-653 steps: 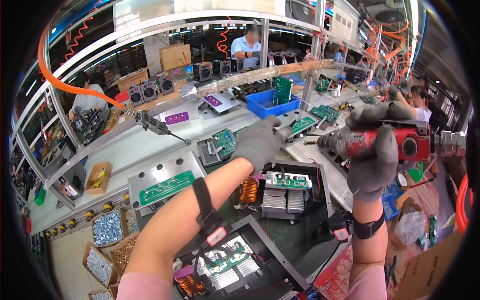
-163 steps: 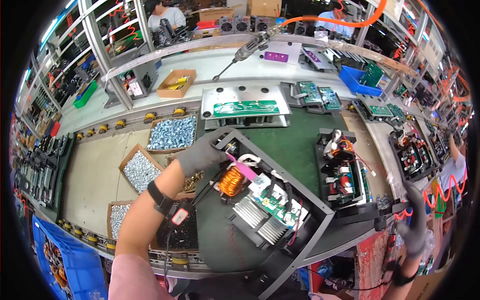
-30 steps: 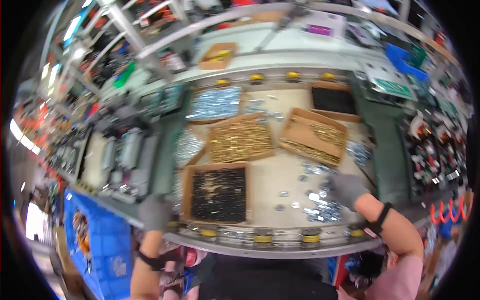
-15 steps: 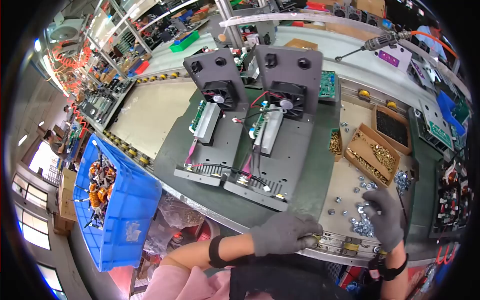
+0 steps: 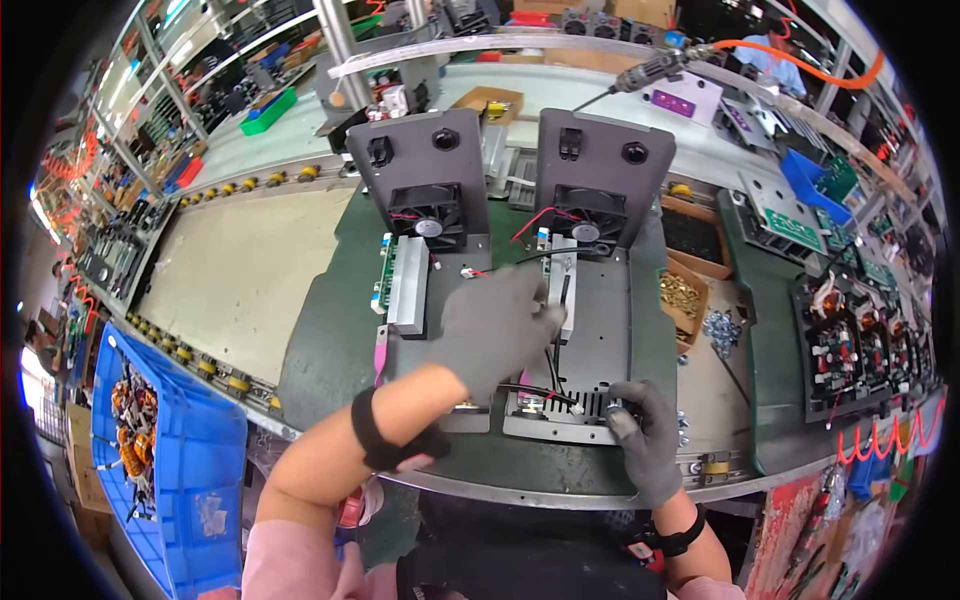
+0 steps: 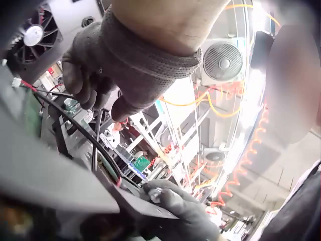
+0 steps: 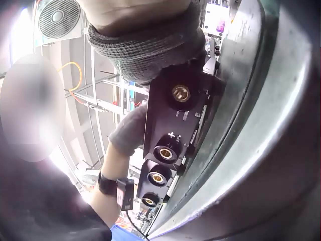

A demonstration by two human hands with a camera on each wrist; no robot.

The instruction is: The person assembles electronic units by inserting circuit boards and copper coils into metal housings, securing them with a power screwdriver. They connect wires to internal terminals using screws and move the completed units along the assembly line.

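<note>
Two dark grey metal chassis stand side by side, the left chassis (image 5: 470, 270) and the right chassis (image 5: 605, 345), each with a fan on its upright panel and a silver heatsink. My left hand (image 5: 495, 325), gloved and blurred, reaches over the right one beside its black cable (image 5: 566, 300). Its fingers (image 6: 75, 83) bend loosely downward close to the cable in the left wrist view. At the right chassis's front corner, my right hand (image 5: 650, 445) pinches a small shiny nut (image 6: 155, 195) between thumb and finger. Brass terminals (image 7: 165, 153) show on the front lips in the right wrist view.
Boxes of brass hardware (image 5: 680, 295) and black screws (image 5: 695, 235) stand to the right, with loose nuts (image 5: 722, 330) beside them. A blue crate (image 5: 200, 470) of copper coils sits at lower left. An electric screwdriver (image 5: 650, 70) hangs at the back. More assemblies (image 5: 860, 345) stand at far right.
Over the last half second, my left hand has risen from the front rail to above the right chassis. My right hand has left the loose nuts and come to that chassis's front corner.
</note>
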